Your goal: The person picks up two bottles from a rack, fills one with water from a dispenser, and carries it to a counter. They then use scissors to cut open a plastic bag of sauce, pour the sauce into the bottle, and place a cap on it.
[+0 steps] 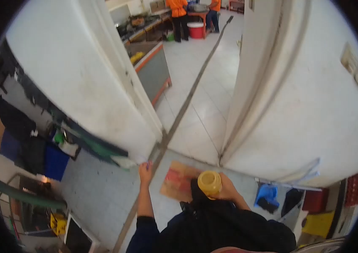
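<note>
Right hand (228, 189): fingers curled round yellow jar (209, 185) (open-mouthed) | left hand (145, 173): fingers unclear

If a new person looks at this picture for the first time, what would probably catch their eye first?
Probably the yellow round-mouthed jar, held in the right hand at the bottom centre. Next, perhaps, the long dark strip running along the floor through the white doorway, and beyond it, at the top, two people in orange tops near a red bucket.
</note>
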`<action>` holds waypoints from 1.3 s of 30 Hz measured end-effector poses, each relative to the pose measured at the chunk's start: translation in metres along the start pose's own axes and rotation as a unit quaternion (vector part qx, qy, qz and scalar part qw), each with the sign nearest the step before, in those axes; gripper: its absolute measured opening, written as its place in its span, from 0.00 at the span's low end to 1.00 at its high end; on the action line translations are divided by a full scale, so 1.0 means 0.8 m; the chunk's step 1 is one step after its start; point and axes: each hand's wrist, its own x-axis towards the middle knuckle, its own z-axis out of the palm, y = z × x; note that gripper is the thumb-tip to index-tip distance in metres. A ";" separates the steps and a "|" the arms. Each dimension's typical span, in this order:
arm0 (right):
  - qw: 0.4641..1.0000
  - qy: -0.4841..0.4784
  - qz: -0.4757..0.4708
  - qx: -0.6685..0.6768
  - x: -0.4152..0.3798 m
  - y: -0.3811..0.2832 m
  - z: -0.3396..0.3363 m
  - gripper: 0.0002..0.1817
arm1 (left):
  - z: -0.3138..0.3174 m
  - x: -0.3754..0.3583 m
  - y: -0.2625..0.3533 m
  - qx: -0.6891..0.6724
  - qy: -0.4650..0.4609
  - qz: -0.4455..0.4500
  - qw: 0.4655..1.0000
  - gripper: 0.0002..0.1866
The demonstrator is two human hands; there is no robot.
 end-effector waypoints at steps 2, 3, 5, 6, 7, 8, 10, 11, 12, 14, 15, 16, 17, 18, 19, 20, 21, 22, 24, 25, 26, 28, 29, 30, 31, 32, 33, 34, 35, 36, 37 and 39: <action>0.998 -0.012 -0.022 -0.057 0.078 0.033 -0.013 0.42 | 0.034 0.027 -0.040 -0.033 -0.031 -0.032 0.998 0.19; 0.997 -0.016 -0.038 -0.069 0.124 0.042 -0.021 0.42 | 0.046 0.017 -0.065 0.085 -0.049 -0.017 0.995 0.20; 0.993 -0.026 -0.061 -0.100 0.215 0.053 -0.043 0.41 | 0.058 -0.021 -0.141 0.216 -0.295 -0.099 0.925 0.23; 0.991 -0.017 -0.082 -0.107 0.256 0.028 -0.062 0.40 | 0.044 -0.049 -0.148 0.171 -0.322 -0.205 0.908 0.24; 0.992 -0.016 -0.074 -0.097 0.295 0.018 -0.073 0.40 | 0.033 -0.060 -0.150 0.187 -0.451 -0.322 0.811 0.30; 0.994 -0.012 -0.067 -0.088 0.339 0.013 -0.083 0.40 | 0.024 -0.063 -0.146 0.193 -0.518 -0.365 0.749 0.29; 0.995 0.010 -0.075 -0.063 0.429 0.020 -0.103 0.40 | 0.025 -0.054 -0.141 0.193 -0.552 -0.354 0.730 0.28; 0.995 0.024 -0.085 -0.042 0.472 0.030 -0.107 0.40 | 0.029 -0.037 -0.136 0.185 -0.543 -0.343 0.744 0.27; 0.995 0.036 -0.092 -0.016 0.508 0.043 -0.110 0.40 | 0.039 -0.016 -0.135 0.180 -0.537 -0.334 0.754 0.27; 0.994 0.055 -0.096 -0.016 0.572 0.059 -0.123 0.41 | 0.075 0.044 -0.137 0.174 -0.536 -0.326 0.759 0.25; 0.992 0.070 -0.105 -0.018 0.610 0.063 -0.134 0.41 | 0.098 0.086 -0.139 0.171 -0.535 -0.320 0.763 0.25; 0.992 0.072 -0.106 -0.014 0.649 0.065 -0.145 0.40 | 0.119 0.131 -0.141 0.169 -0.535 -0.310 0.768 0.24; 0.992 0.069 -0.102 -0.013 0.679 0.067 -0.157 0.40 | 0.144 0.184 -0.143 0.166 -0.537 -0.298 0.772 0.24; 0.993 0.067 -0.097 -0.012 0.708 0.066 -0.173 0.40 | 0.171 0.240 -0.145 0.168 -0.538 -0.279 0.777 0.23; 0.993 0.067 -0.088 -0.028 0.739 0.065 -0.192 0.39 | 0.210 0.305 -0.149 0.169 -0.538 -0.251 0.787 0.23; 0.994 0.066 -0.075 -0.045 0.768 0.057 -0.210 0.39 | 0.259 0.375 -0.159 0.175 -0.538 -0.214 0.797 0.23; 0.995 0.063 -0.059 -0.059 0.791 0.056 -0.228 0.39 | 0.314 0.445 -0.161 0.180 -0.535 -0.172 0.807 0.22; 0.993 0.086 -0.051 -0.057 0.812 0.063 -0.246 0.40 | 0.380 0.527 -0.156 0.187 -0.525 -0.127 0.820 0.22; 0.989 0.133 -0.038 -0.047 0.854 0.083 -0.275 0.41 | 0.525 0.715 -0.094 0.128 -0.446 -0.090 0.881 0.22; 0.986 0.166 -0.018 -0.026 0.874 0.094 -0.288 0.41 | 0.587 0.809 -0.037 0.060 -0.394 -0.080 0.914 0.21; 0.980 0.198 0.000 -0.007 0.895 0.105 -0.303 0.41 | 0.638 0.894 0.022 -0.030 -0.339 -0.058 0.938 0.26; 0.968 0.251 0.021 -0.011 0.937 0.140 -0.330 0.40 | 0.719 1.035 0.132 -0.056 -0.300 0.059 0.950 0.24; 0.964 0.262 0.042 -0.002 0.962 0.157 -0.343 0.40 | 0.740 1.094 0.183 -0.064 -0.289 0.112 0.948 0.22; 0.960 0.272 0.067 0.006 0.983 0.172 -0.358 0.40 | 0.753 1.133 0.226 -0.074 -0.280 0.161 0.944 0.20; 0.955 0.282 0.088 0.014 1.006 0.189 -0.378 0.40 | 0.750 1.164 0.269 -0.188 -0.225 0.178 0.939 0.19; 0.952 0.277 0.112 -0.061 1.030 0.209 -0.398 0.40 | 0.770 1.186 0.276 -0.189 -0.214 0.169 0.943 0.19; 0.952 0.279 0.110 -0.066 1.054 0.222 -0.425 0.40 | 0.783 1.209 0.273 -0.190 -0.200 0.163 0.947 0.19; 0.951 0.283 0.105 -0.065 1.079 0.237 -0.450 0.41 | 0.816 1.221 0.237 -0.044 -0.266 0.137 0.953 0.20; 0.951 0.290 0.093 -0.063 1.117 0.253 -0.477 0.41 | 0.866 1.220 0.174 0.043 -0.302 0.096 0.947 0.23; 0.950 0.305 0.071 -0.009 1.153 0.255 -0.506 0.43 | 0.883 1.217 0.127 0.075 -0.398 -0.002 0.914 0.27; 0.949 0.308 0.069 -0.019 1.195 0.273 -0.535 0.43 | 0.902 1.196 0.059 0.156 -0.427 0.051 0.889 0.29; 0.949 0.304 0.077 -0.041 1.268 0.304 -0.585 0.45 | 0.864 1.164 0.036 0.213 -0.517 -0.063 0.826 0.28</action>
